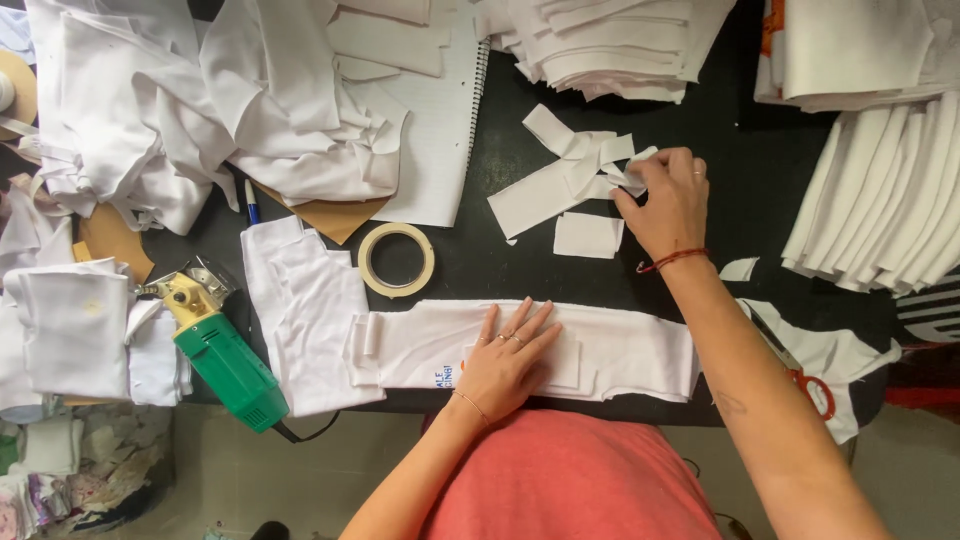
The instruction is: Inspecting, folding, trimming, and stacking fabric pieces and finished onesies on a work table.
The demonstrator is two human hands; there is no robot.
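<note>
My left hand [507, 360] lies flat, fingers spread, on a long folded white fabric piece [620, 350] at the table's near edge, over a smaller white rectangle. My right hand [668, 200] reaches further back and pinches a small white fabric scrap [634, 165] at the edge of a loose heap of white cut strips [560, 180]. A separate white square patch [587, 235] lies just left of my right wrist, which wears a red string bracelet.
A roll of masking tape [396, 259] and a green and yellow electric fabric cutter [222, 355] lie left. White fabric piles [200, 100] cover a spiral notebook [440, 130]. Stacked white pieces [880, 200] sit right, with red-handled scissors [815, 390] under cloth.
</note>
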